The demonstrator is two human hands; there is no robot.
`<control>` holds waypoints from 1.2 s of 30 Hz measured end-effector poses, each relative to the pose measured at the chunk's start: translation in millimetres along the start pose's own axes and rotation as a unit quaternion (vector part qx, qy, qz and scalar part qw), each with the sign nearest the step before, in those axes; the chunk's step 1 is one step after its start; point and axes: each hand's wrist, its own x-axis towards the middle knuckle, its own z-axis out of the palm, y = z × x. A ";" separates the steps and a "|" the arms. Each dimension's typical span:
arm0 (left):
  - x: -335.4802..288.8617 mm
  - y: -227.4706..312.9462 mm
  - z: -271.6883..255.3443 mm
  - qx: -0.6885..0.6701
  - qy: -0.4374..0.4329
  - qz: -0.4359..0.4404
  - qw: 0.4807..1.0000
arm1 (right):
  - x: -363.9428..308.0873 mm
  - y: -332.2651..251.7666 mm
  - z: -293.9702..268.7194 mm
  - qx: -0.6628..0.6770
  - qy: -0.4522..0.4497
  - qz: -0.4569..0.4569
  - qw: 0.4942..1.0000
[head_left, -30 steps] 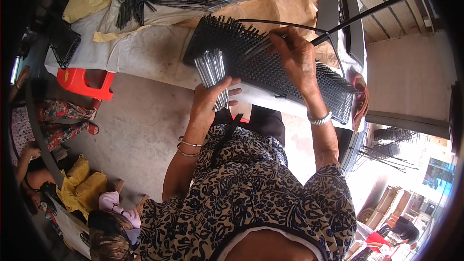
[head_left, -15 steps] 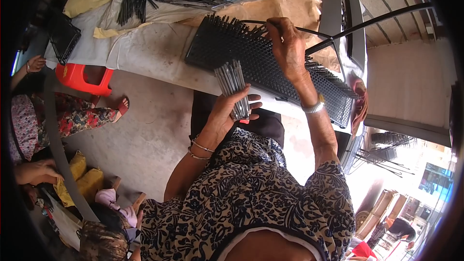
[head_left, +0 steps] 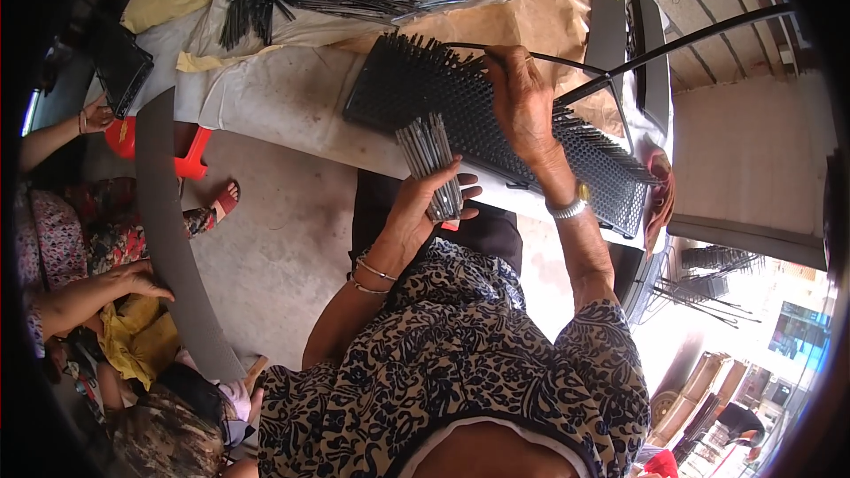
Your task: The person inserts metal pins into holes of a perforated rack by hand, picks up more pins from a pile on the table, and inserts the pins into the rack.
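So, slim rods (head_left: 423,143) within left hand (head_left: 414,204).

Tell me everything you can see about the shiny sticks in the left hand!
The sticks are slim, straight and grey, with a metal-like shine. They form a loose bundle with uneven tops, tilted so the tops lean left. The left hand holds the lower part, thumb across it. The tops appear beside the black holed block; I can't tell whether they touch.
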 end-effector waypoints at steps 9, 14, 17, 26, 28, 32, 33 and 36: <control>-0.1 -1.6 3.7 -0.012 0.003 0.008 1.000 | -6.4 -2.3 -0.7 -0.014 -0.027 -0.032 0.999; 1.3 -4.3 3.5 -0.024 0.003 0.010 1.000 | -10.5 -1.0 -4.1 0.013 -0.031 -0.075 0.997; 0.3 -5.1 4.7 -0.029 0.004 0.008 1.000 | -10.7 -2.9 -8.1 0.029 -0.047 -0.083 0.995; -3.3 -6.4 9.0 -0.016 0.025 0.010 0.999 | -19.2 1.7 -11.2 0.028 -0.063 -0.125 0.990; -3.0 -7.1 8.2 -0.022 0.013 0.018 0.999 | -16.0 -1.4 -14.2 0.054 -0.072 -0.103 0.991; -2.7 -8.2 7.8 -0.016 0.018 0.016 1.000 | -9.9 -1.3 -15.3 0.041 -0.060 -0.022 0.997; -3.3 -8.6 8.4 -0.019 0.018 0.014 1.000 | -6.1 -0.8 -15.5 0.046 -0.058 -0.024 0.997; -5.3 -6.3 11.0 -0.016 0.019 0.012 1.000 | 0.7 0.2 -19.2 0.038 -0.080 -0.014 0.996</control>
